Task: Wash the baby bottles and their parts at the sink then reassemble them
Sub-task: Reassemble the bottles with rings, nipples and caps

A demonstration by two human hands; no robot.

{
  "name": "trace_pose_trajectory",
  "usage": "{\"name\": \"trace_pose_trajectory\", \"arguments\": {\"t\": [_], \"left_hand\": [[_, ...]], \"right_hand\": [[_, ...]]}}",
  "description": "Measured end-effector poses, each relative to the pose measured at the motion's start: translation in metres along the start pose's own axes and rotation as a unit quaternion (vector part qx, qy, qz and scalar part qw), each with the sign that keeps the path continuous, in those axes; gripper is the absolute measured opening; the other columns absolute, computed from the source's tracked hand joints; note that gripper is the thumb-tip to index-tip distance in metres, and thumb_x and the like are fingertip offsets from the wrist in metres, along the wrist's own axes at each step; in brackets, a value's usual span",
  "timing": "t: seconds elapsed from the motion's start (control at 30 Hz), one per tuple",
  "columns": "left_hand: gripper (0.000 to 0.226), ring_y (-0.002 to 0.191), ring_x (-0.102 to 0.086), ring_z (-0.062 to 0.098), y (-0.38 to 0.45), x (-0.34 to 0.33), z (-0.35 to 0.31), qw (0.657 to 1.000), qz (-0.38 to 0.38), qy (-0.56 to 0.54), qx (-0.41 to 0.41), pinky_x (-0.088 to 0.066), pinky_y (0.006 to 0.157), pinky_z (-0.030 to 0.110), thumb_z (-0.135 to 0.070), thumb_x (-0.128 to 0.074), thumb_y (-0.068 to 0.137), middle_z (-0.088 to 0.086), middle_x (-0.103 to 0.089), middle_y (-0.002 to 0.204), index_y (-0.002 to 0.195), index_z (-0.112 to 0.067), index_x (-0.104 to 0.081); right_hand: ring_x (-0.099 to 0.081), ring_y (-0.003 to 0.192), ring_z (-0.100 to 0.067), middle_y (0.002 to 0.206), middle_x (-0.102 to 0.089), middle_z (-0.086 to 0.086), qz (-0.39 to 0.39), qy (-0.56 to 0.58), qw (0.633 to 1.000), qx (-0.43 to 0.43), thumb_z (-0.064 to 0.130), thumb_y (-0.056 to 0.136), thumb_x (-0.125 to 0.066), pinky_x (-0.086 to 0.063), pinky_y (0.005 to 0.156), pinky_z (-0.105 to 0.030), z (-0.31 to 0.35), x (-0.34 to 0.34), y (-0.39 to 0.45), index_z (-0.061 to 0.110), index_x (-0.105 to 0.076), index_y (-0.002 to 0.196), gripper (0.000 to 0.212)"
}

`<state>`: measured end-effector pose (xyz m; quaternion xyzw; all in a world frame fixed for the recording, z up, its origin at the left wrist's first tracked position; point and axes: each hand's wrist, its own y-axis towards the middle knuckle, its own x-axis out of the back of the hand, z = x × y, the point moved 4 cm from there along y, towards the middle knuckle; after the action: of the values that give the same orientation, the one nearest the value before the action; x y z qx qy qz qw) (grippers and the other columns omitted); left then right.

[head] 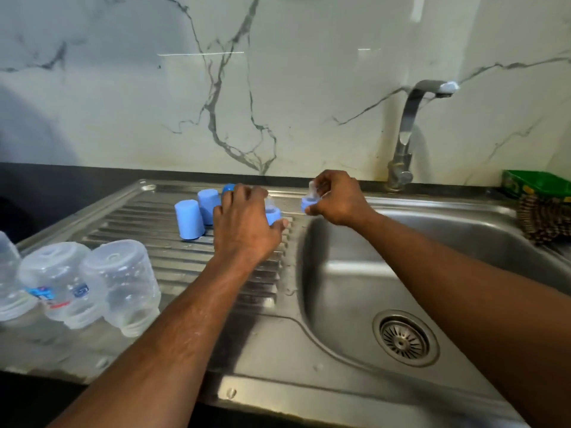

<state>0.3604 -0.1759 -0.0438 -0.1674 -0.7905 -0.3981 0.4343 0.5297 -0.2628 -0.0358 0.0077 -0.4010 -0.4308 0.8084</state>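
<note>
Three clear baby bottles (pixel 120 282) stand upside down at the left of the steel drainboard (pixel 173 267). Two blue caps (pixel 189 220) stand mouth-down further back, and a darker blue part (pixel 228 188) peeks out behind my left hand. My left hand (pixel 244 220) grips a blue collar with a clear teat (pixel 273 214) sitting on the drainboard. My right hand (pixel 333 197) pinches a second blue collar with a clear teat (pixel 310 202), held in the air over the sink's left rim.
The sink basin (pixel 463 261) with its drain strainer (pixel 404 337) lies to the right. A steel tap (pixel 408 131) rises at the back, with no water seen running. A green box (pixel 537 182) and a scrubber (pixel 543 217) sit at the far right.
</note>
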Motion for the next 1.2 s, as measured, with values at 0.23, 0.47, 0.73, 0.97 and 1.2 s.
{"name": "trace_pose_trajectory", "arguments": {"t": [0.23, 0.47, 0.73, 0.97, 1.2], "left_hand": [[0.078, 0.132, -0.037, 0.030, 0.000, -0.012, 0.010, 0.995, 0.043, 0.060, 0.064, -0.034, 0.103, 0.040, -0.059, -0.063, 0.085, 0.011, -0.040, 0.143, 0.141, -0.013, -0.033], [0.071, 0.129, -0.043, 0.031, -0.004, -0.017, 0.000, 0.992, 0.081, 0.076, 0.067, -0.039, 0.099, 0.042, -0.051, -0.063, 0.087, 0.010, -0.041, 0.141, 0.140, -0.013, -0.034], [0.088, 0.130, -0.045, 0.032, -0.005, -0.016, -0.003, 0.986, 0.125, 0.065, 0.086, -0.044, 0.091, 0.043, -0.047, -0.065, 0.089, 0.011, -0.038, 0.148, 0.152, -0.008, -0.017], [0.074, 0.131, -0.043, 0.033, -0.012, 0.009, -0.027, 0.991, 0.105, 0.078, 0.011, -0.042, 0.096, 0.043, -0.042, -0.064, 0.091, 0.012, -0.040, 0.145, 0.146, -0.007, -0.031], [0.039, 0.118, -0.055, 0.028, -0.057, 0.062, -0.058, 0.986, 0.127, 0.033, -0.100, -0.048, 0.087, 0.040, -0.020, -0.063, 0.087, 0.006, -0.059, 0.126, 0.125, -0.019, -0.056]], "right_hand": [[-0.063, 0.090, -0.028, 0.107, -0.065, -0.014, -0.007, 0.007, 1.000, -0.029, 0.010, 0.066, -0.087, -0.046, 0.063, -0.026, -0.002, -0.047, 0.049, 0.012, -0.054, 0.111, 0.056], [-0.057, 0.069, -0.017, 0.101, -0.063, -0.014, -0.015, -0.025, 0.999, -0.044, 0.009, 0.063, -0.085, -0.043, 0.051, -0.023, -0.003, -0.065, 0.047, 0.013, -0.057, 0.082, 0.034], [-0.064, 0.084, -0.021, 0.105, -0.064, -0.012, -0.044, -0.025, 0.998, -0.033, 0.000, 0.072, -0.066, -0.053, 0.073, -0.029, -0.016, -0.048, 0.028, 0.018, -0.064, 0.092, 0.026], [-0.063, 0.091, -0.018, 0.099, -0.067, -0.004, -0.001, -0.049, 0.998, 0.039, 0.003, 0.074, -0.073, -0.054, 0.082, -0.031, 0.012, -0.005, -0.055, 0.016, -0.068, 0.099, 0.029], [-0.067, 0.089, -0.019, 0.096, -0.073, -0.001, 0.026, -0.032, 0.992, 0.117, 0.005, 0.075, -0.070, -0.056, 0.084, -0.038, 0.070, 0.027, -0.146, 0.010, -0.071, 0.105, 0.030]]}}
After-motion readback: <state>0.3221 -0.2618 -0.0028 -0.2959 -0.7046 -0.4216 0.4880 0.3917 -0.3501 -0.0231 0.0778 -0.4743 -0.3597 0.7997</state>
